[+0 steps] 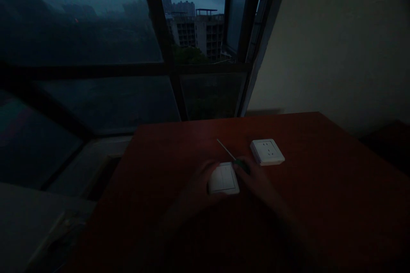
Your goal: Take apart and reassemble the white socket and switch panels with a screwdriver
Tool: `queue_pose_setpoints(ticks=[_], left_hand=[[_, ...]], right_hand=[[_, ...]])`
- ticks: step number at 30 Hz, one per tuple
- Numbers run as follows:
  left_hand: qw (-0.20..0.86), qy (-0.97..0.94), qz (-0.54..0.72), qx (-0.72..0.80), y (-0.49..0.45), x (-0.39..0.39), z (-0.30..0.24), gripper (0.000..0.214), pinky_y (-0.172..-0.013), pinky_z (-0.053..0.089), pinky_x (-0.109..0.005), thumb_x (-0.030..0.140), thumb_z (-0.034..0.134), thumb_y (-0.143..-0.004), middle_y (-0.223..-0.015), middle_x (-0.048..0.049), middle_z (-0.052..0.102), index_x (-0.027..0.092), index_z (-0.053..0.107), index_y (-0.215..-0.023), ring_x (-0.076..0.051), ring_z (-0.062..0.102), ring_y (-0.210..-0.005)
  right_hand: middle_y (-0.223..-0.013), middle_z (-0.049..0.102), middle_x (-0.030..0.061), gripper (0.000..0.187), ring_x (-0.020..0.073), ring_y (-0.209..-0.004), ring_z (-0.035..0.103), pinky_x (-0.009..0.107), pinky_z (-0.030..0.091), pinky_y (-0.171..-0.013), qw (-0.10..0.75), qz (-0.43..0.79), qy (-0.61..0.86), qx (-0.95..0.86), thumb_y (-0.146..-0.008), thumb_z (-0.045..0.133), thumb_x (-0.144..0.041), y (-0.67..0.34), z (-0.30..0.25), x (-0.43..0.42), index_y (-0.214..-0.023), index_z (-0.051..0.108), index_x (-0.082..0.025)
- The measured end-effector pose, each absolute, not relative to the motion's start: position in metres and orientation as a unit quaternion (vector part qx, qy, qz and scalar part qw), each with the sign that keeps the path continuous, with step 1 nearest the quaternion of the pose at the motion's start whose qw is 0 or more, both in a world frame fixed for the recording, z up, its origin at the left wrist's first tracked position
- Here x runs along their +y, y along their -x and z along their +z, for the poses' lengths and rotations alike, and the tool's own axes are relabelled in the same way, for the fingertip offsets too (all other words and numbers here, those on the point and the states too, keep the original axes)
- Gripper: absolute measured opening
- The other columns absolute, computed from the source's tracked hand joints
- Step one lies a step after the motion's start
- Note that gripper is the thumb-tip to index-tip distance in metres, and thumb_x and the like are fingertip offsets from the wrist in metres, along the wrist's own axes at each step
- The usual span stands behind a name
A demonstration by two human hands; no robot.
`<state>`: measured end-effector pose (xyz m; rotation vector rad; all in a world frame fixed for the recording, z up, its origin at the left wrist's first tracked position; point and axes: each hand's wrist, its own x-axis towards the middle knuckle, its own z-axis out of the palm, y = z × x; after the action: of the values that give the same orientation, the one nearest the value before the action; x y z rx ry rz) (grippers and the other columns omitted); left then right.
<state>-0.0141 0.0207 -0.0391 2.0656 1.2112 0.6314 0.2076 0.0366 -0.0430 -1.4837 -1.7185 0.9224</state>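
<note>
The scene is very dim. A white wall switch plate [223,178] lies on the reddish-brown table [320,187]. My left hand [198,183] wraps around its left side. My right hand [256,179] rests against its right edge, close to the green handle of a screwdriver [235,158] whose thin metal shaft points up and left. A white socket plate [267,151] lies flat on the table just to the right, untouched. The fingers of my right hand are too dark to read clearly.
A large window [128,51] with dark frames fills the left and centre, with buildings outside. A pale wall [336,42] stands on the right. A ledge [89,158] runs left of the table below the window.
</note>
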Motion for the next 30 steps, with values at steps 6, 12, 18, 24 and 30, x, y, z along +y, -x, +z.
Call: queue_pose_setpoints(ticks=[6, 12, 18, 24, 30], left_hand=[[0.312, -0.776, 0.236, 0.495, 0.007, 0.029, -0.041, 0.083, -0.112, 0.029, -0.045, 0.042, 0.073, -0.071, -0.148, -0.0107, 0.031, 0.021, 0.035, -0.142, -0.031, 0.033, -0.134], [0.31, -0.798, 0.243, 0.456, -0.019, 0.061, -0.036, 0.08, -0.109, 0.032, -0.043, 0.04, 0.077, -0.069, -0.142, -0.0098, 0.038, 0.022, 0.04, -0.137, -0.03, 0.039, -0.129], [0.326, -0.8, 0.265, 0.428, -0.057, 0.092, -0.047, 0.081, -0.107, 0.035, -0.042, 0.037, 0.076, -0.069, -0.141, -0.0112, 0.036, 0.021, 0.038, -0.138, -0.03, 0.041, -0.127], [0.323, -0.803, 0.283, 0.413, -0.072, 0.102, -0.055, 0.08, -0.109, 0.031, -0.043, 0.031, 0.077, -0.069, -0.14, -0.0128, 0.036, 0.018, 0.037, -0.138, -0.03, 0.039, -0.128], [0.325, -0.801, 0.291, 0.41, -0.074, 0.104, -0.055, 0.077, -0.106, 0.034, -0.043, 0.034, 0.077, -0.068, -0.136, -0.0124, 0.04, 0.018, 0.041, -0.135, -0.029, 0.042, -0.124]], right_hand=[[-0.101, 0.068, 0.0072, 0.034, 0.0235, -0.091, 0.063, 0.038, 0.049, -0.081, 0.322, 0.307, 0.596, -0.668, -0.088, 0.045, -0.043, -0.232, -0.032, 0.021, -0.11, 0.057, -0.021], [-0.124, 0.063, 0.0101, 0.037, 0.0295, -0.112, 0.059, 0.046, 0.048, -0.093, 0.301, 0.211, 0.624, -0.689, -0.088, 0.047, -0.044, -0.288, -0.036, -0.007, -0.116, 0.061, -0.025], [-0.109, 0.069, 0.0088, 0.033, 0.0272, -0.093, 0.067, 0.041, 0.056, -0.079, 0.265, 0.173, 0.686, -0.655, -0.086, 0.05, -0.046, -0.333, -0.044, -0.029, -0.107, 0.065, -0.027], [-0.103, 0.07, 0.0078, 0.031, 0.0259, -0.089, 0.068, 0.038, 0.057, -0.074, 0.271, 0.194, 0.701, -0.63, -0.082, 0.056, -0.048, -0.348, -0.055, -0.037, -0.102, 0.064, -0.025], [-0.107, 0.069, 0.0068, 0.028, 0.0252, -0.092, 0.067, 0.039, 0.056, -0.079, 0.259, 0.174, 0.672, -0.671, -0.086, 0.052, -0.045, -0.35, -0.055, -0.037, -0.104, 0.064, -0.027]])
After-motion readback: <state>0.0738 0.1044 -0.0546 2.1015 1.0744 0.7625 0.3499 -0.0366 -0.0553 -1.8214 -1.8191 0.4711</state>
